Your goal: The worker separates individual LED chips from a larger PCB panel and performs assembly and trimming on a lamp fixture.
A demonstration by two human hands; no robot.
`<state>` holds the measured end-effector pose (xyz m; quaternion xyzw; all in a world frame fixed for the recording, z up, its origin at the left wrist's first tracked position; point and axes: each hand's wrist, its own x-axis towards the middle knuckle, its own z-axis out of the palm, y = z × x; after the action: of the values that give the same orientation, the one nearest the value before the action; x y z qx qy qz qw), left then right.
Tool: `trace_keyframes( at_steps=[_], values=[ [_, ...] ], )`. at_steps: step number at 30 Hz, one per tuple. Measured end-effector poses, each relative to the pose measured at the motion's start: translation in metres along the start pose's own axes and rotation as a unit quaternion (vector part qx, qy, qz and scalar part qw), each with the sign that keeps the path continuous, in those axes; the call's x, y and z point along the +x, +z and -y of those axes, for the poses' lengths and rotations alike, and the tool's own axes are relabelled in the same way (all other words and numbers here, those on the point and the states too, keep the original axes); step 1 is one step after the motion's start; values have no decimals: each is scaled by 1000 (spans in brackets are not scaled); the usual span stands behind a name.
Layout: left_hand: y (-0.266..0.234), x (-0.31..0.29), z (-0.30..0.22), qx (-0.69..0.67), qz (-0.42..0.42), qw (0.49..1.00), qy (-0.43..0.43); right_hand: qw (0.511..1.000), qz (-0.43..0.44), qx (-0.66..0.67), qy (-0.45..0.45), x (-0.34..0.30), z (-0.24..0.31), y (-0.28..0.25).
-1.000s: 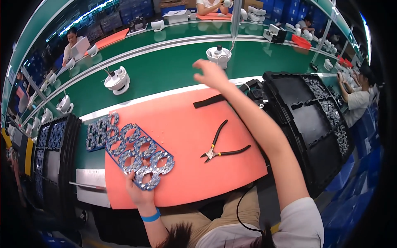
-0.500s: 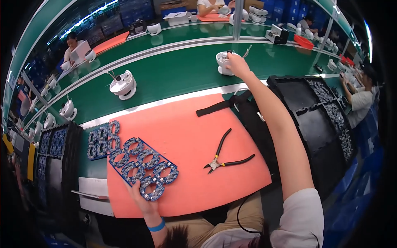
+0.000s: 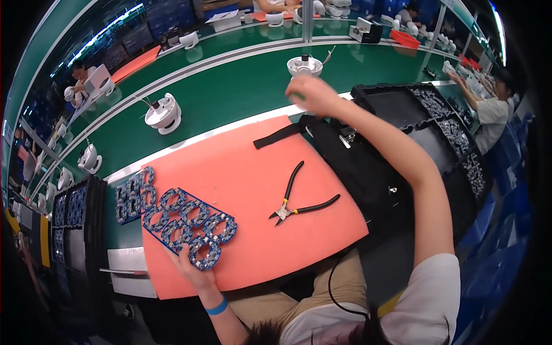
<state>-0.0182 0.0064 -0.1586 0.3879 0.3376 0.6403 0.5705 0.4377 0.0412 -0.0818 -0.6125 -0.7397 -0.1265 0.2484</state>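
My left hand [image 3: 194,270] is closed on the near edge of a blue circuit board panel [image 3: 187,218] made of several ring-shaped boards, with the thumb on top. The panel lies over the left part of an orange mat [image 3: 247,190]. My right hand [image 3: 313,95] hangs in the air just this side of a white dome-shaped housing [image 3: 305,64] with wires sticking up. Motion smears its fingers, and whether they hold anything is not visible. Black-handled cutting pliers [image 3: 283,212] lie on the mat with their handles spread, touched by neither hand.
Another ring-board panel [image 3: 129,198] lies at the mat's left edge. A second white housing [image 3: 164,114] stands on the green bench [image 3: 230,92]. Black trays of small parts [image 3: 428,103] are at right, beside a black cloth [image 3: 339,152]. Co-workers sit across and at right.
My right hand has let go of the white housing and drawn back toward me. My left hand keeps its hold on the panel. The whole view has shifted slightly.
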Motion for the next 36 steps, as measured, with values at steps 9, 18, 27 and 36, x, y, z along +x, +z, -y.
trace_keyframes(
  at_steps=[9,18,27,36],
  values=[
    [-13,1,0,7,-6,999,-50,944,180,-49,-271,-89,127,-4],
    [-32,4,-1,26,-18,998,-58,937,-119,-104,312,-149,-39,-164],
    [-31,10,-2,71,-57,992,-90,623,-153,-297,707,-356,-215,-250],
    [-71,18,-4,52,8,996,-71,576,-147,-274,756,-420,-258,-239]
  ],
)
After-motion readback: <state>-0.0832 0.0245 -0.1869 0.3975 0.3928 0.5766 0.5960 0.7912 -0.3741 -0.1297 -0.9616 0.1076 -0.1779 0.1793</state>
